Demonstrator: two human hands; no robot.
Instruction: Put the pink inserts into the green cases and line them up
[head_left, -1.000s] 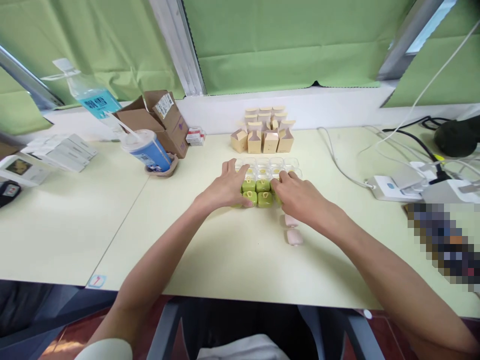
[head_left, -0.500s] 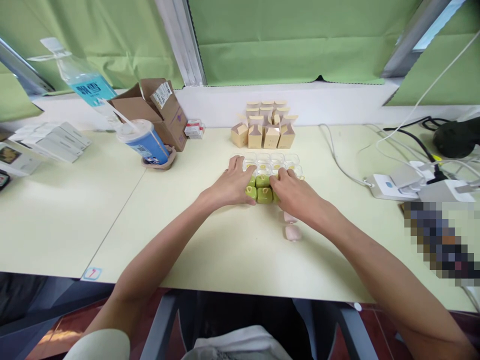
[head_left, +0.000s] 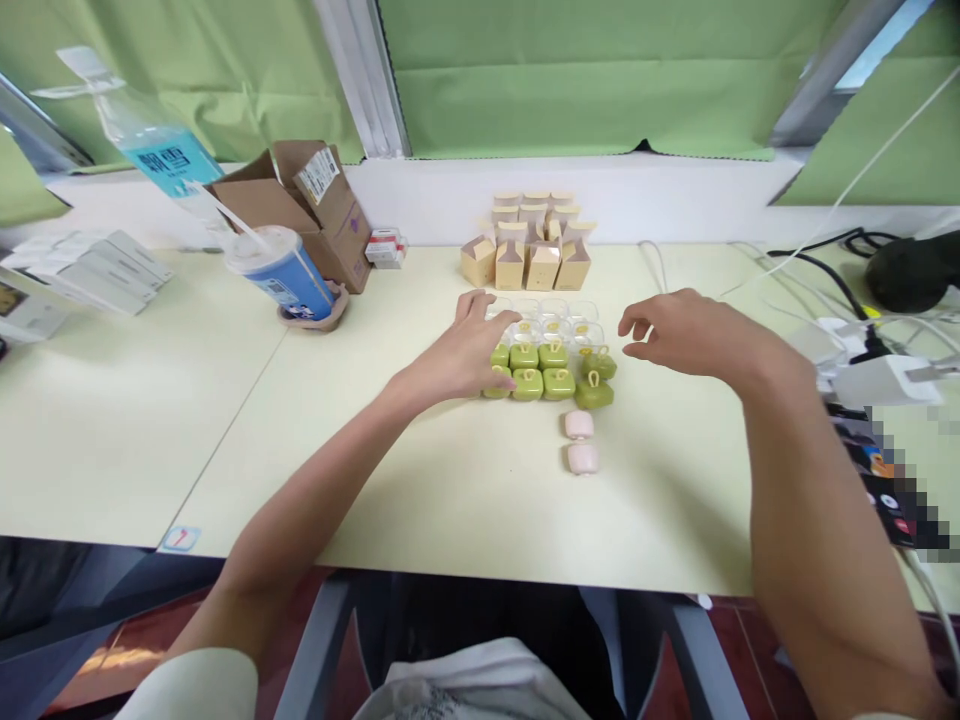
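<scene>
Several small glossy green cases (head_left: 528, 385) with pale yellow loops stand in rows on the table. Two green cases (head_left: 595, 391) at the right end of the rows sit askew. Behind them are rows of clear plastic cases (head_left: 553, 328) with yellow marks inside. My left hand (head_left: 480, 345) rests at the left end of the rows, thumb and fingers spread around the cases there, partly hiding them. My right hand (head_left: 667, 330) hovers to the right of the rows, fingers bent and apart, holding nothing. Two pale pink cases (head_left: 583, 458) lie in front of the green ones.
Open-topped cream cardboard boxes (head_left: 542, 265) stand against the wall. At left are a blue cup (head_left: 289, 275), a brown carton (head_left: 322, 220), a water bottle (head_left: 161, 150) and white boxes (head_left: 94, 270). Cables, a power strip (head_left: 832, 340) and a pixelated phone (head_left: 892, 490) lie at right.
My right hand has let go of the green cases and moved off to the right. The two right-end green cases now show, tilted. My left hand has stayed at the left end.
</scene>
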